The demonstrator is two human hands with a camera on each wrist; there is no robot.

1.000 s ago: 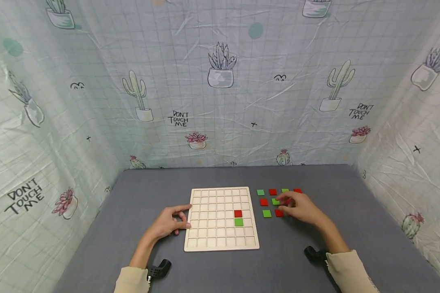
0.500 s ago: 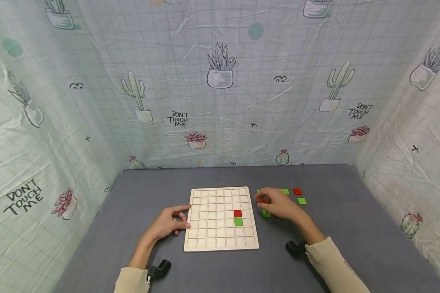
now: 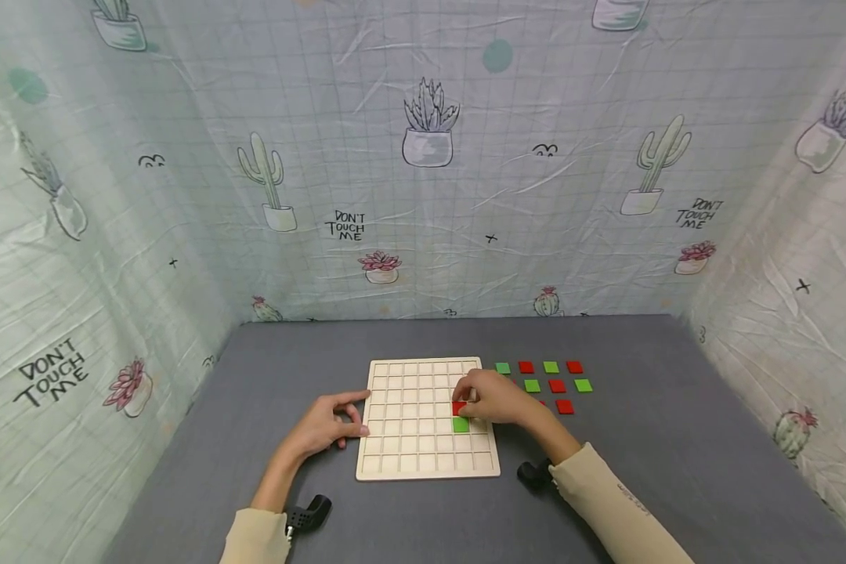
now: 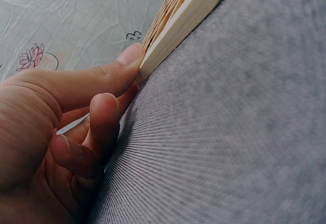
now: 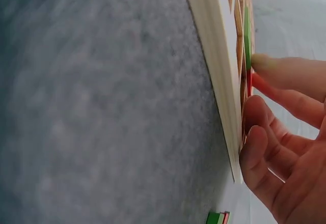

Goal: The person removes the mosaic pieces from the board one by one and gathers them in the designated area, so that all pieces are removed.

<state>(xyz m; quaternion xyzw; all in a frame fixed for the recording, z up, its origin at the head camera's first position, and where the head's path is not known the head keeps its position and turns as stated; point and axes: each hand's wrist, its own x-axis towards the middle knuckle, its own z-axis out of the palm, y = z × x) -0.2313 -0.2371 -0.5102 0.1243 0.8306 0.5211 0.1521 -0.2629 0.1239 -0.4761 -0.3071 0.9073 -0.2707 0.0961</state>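
Note:
A pale wooden grid board lies flat on the table. My left hand rests at its left edge, index finger and thumb stretched apart along it, the other fingers loosely curled. In the left wrist view the thumb tip presses the board's rim. My right hand reaches over the board's right side. Its thumb and index finger pinch at the red tile in the grid, and the fingers partly cover it. A green tile sits in the cell just nearer to me. The right wrist view shows thumb and index at that red tile.
Right of the board, loose red and green square tiles lie in rows on the grey table; my right hand and wrist hide some. A cloth printed with cacti hangs behind and at both sides.
My right hand has moved left from the loose tiles onto the board, uncovering several tiles at the right. The left hand and board stay put.

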